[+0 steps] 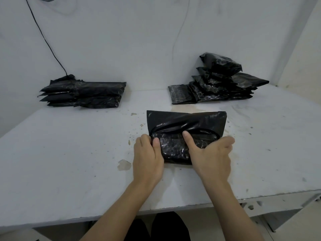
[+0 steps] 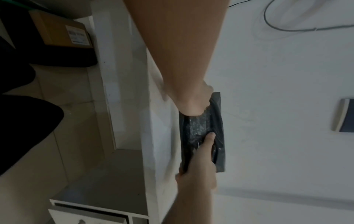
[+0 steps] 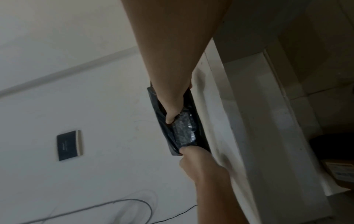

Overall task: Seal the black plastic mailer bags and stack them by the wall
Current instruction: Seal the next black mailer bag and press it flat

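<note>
A black mailer bag [image 1: 186, 126] lies flat in the middle of the white table [image 1: 69, 153]; its loose flap end points toward the wall, and the filled part bulges at the near end. My left hand [image 1: 150, 146] grips the bag's left edge, thumb on top and fingers curled round the side. My right hand [image 1: 210, 145] holds the right edge, its thumb pressed on the bulge. The left wrist view shows the left hand [image 2: 193, 104], right hand [image 2: 201, 163] and bag [image 2: 199, 128]. The right wrist view shows the right hand [image 3: 172, 112], left hand [image 3: 201, 166] and bag [image 3: 184, 130].
A neat stack of black mailers [image 1: 83, 94] lies against the wall at the back left. A looser pile of mailers [image 1: 218, 84] sits at the back right. A black cable [image 1: 46, 42] runs down the wall to the left stack. A cardboard box [image 2: 61, 30] sits under the table.
</note>
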{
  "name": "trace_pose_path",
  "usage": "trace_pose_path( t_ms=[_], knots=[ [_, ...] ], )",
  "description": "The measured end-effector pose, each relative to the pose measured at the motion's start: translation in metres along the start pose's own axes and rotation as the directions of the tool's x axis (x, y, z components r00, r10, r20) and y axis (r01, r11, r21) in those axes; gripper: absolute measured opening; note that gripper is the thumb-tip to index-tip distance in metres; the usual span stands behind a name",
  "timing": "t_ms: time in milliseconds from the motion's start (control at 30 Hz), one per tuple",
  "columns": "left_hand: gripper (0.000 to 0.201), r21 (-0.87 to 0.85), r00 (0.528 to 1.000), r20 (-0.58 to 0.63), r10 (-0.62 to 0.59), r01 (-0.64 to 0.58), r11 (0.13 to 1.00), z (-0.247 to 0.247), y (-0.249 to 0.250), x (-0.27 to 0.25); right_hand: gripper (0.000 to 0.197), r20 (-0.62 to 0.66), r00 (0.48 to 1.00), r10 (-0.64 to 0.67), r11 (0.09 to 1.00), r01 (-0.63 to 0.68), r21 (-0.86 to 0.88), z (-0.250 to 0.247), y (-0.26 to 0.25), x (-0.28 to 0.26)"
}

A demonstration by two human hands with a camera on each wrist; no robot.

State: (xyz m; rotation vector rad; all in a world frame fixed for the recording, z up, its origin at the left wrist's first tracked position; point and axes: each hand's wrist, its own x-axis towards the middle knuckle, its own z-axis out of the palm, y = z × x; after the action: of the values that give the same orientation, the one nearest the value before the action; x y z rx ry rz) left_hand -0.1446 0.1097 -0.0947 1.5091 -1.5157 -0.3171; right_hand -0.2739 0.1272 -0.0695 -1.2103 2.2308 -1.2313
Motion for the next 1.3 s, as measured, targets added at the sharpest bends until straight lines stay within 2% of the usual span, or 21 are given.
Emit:
trace_pose_path(
  t_ms=[67,167,267,300,367,467,600,667,767,867,933,1000,1067,1167,1200,1233,1300],
  knots=[
    [0.019,-0.102,0.996,-0.003,-0.085,0.084,0.991,0.000,0.008,0.005,0.092,-0.012,0.999,0.034,0.997,-0.033,0.070,0.003,0.000,-0.001],
    [0.024,-0.202,0.980,0.088,-0.177,0.191,0.960,-0.004,0.016,0.007,0.094,-0.013,0.998,0.066,0.996,-0.066,0.053,0.001,0.002,0.001],
    [0.067,-0.138,0.948,0.169,-0.271,0.295,0.946,-0.007,0.017,0.009,0.084,-0.001,0.998,0.060,0.998,-0.060,0.033,-0.002,0.000,0.004],
    [0.072,-0.091,0.942,0.170,-0.289,0.307,0.947,-0.006,0.016,0.010,0.083,0.005,0.999,0.054,0.998,-0.054,0.027,-0.003,-0.001,0.004],
    [0.060,-0.021,0.949,0.161,-0.272,0.279,0.960,-0.005,0.012,0.012,0.082,0.011,0.999,0.049,0.999,-0.049,0.013,-0.002,-0.001,0.005],
    [0.042,-0.014,0.965,0.142,-0.220,0.224,0.975,-0.003,0.008,0.014,0.082,0.011,0.999,0.035,0.999,-0.035,-0.001,-0.001,0.002,0.007],
    [0.043,-0.104,0.972,0.076,-0.224,0.231,0.967,-0.001,0.007,0.017,0.082,0.006,1.000,0.013,1.000,-0.013,-0.004,0.002,0.003,0.010],
    [0.036,-0.177,0.970,0.122,-0.212,0.232,0.957,0.000,0.007,0.015,0.081,-0.002,1.000,0.009,1.000,-0.009,0.006,0.003,0.003,0.013],
    [0.042,-0.206,0.963,0.199,-0.183,0.224,0.953,0.001,0.005,0.012,0.080,-0.010,1.000,-0.006,1.000,0.006,0.015,0.004,0.000,0.015],
    [0.035,-0.205,0.963,0.204,-0.179,0.221,0.954,-0.002,0.000,0.015,0.070,0.041,0.992,-0.117,0.993,0.116,0.037,0.002,0.000,0.014],
    [0.032,-0.222,0.964,0.203,-0.172,0.217,0.951,-0.008,-0.004,0.019,0.057,0.110,0.971,-0.212,0.969,0.194,0.152,-0.001,0.001,0.017],
    [0.031,-0.250,0.961,0.231,-0.153,0.210,0.945,-0.015,-0.008,0.024,0.043,0.217,0.949,-0.227,0.940,0.155,0.305,-0.007,0.002,0.024],
    [0.032,-0.263,0.955,0.270,-0.126,0.199,0.944,-0.023,-0.012,0.029,0.038,0.379,0.905,-0.192,0.905,0.014,0.426,-0.012,0.003,0.032],
    [0.035,-0.232,0.949,0.303,-0.091,0.167,0.958,-0.034,-0.018,0.039,0.044,0.625,0.758,-0.186,0.805,-0.247,0.540,-0.018,0.003,0.041],
    [0.035,-0.204,0.946,0.309,-0.092,0.160,0.966,-0.037,-0.019,0.043,0.043,0.663,0.720,-0.206,0.785,-0.283,0.551,-0.021,0.000,0.042],
    [0.035,-0.172,0.946,0.313,-0.086,0.145,0.974,-0.038,-0.020,0.046,0.040,0.670,0.702,-0.241,0.786,-0.264,0.559,-0.023,-0.003,0.044],
    [0.034,-0.154,0.943,0.318,-0.097,0.152,0.976,-0.040,-0.021,0.049,0.034,0.599,0.732,-0.324,0.811,-0.111,0.575,-0.025,-0.014,0.050]
  ],
)
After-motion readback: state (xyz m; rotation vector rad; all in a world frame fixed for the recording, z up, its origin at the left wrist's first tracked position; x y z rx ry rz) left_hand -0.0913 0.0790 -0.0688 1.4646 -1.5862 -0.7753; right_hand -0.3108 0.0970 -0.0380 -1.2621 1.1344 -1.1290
